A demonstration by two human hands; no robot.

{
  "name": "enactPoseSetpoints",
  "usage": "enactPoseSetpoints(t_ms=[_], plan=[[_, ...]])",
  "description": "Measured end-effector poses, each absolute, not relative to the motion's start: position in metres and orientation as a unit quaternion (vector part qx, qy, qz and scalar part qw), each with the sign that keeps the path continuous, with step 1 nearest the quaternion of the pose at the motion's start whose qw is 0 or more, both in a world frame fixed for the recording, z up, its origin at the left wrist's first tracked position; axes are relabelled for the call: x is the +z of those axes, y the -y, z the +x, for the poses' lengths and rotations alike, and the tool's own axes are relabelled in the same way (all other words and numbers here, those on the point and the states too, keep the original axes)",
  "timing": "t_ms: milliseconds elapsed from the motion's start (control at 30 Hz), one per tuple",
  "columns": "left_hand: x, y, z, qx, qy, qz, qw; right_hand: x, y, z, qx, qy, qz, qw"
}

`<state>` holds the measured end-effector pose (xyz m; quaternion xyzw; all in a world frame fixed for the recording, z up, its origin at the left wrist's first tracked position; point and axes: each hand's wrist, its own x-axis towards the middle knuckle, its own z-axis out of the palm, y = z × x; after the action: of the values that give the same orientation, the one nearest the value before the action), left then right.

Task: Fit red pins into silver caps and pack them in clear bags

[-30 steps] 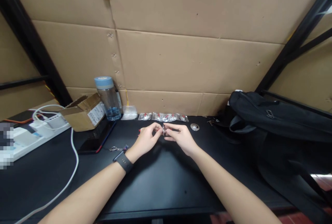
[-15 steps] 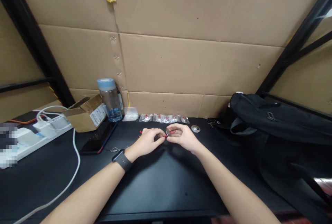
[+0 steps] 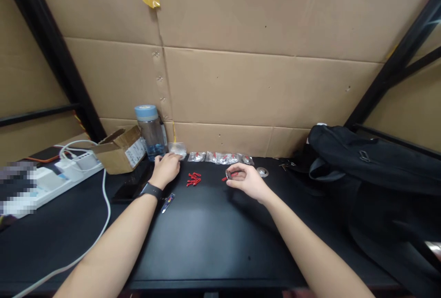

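My right hand pinches a small round metal disc on edge, with a red cord showing beside it. At the back left, my left hand reaches over to a stack of clear plastic bags; its fingers are apart, and whether they touch the bags is hard to make out. Several red cords lie in a small pile between my hands. Another silver disc rests flat just beyond my right hand. Along the cardboard stand several bagged discs with red cords.
A nail clipper-like metal piece lies by my left wrist. Left are a water bottle, an open cardboard box, a dark phone-like slab, and a power strip with a white cable. A black backpack fills the right.
My left hand has left the disc and moved back and left to the plastic bags, uncovering the red cords and the clipper-like piece. My right hand still holds the disc.
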<state>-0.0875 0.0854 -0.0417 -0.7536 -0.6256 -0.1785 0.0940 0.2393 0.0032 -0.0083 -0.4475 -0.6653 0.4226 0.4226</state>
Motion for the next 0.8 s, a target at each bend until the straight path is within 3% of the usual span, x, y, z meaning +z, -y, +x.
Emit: enactPoseSetpoints(t_ms=[267,500,633,800], plan=[[-0.023,-0.08,-0.089,-0.334,0.575,-0.731,0.15,-0.008,-0.005,0.241,0.406,0.661,-0.453,0.439],[-0.006,-0.048,-0.051,-0.467,0.449,-0.757,0.089,-0.008,-0.016,0.256,0.359,0.654,-0.452,0.489],[-0.012,-0.015,0.002,-0.382,0.362,-0.85,-0.001,-0.007,-0.023,0.27,0.314,0.661,-0.463,0.5],[-0.021,0.011,0.039,-0.221,0.37,-0.902,-0.014,-0.005,-0.024,0.281,0.288,0.675,-0.465,0.496]])
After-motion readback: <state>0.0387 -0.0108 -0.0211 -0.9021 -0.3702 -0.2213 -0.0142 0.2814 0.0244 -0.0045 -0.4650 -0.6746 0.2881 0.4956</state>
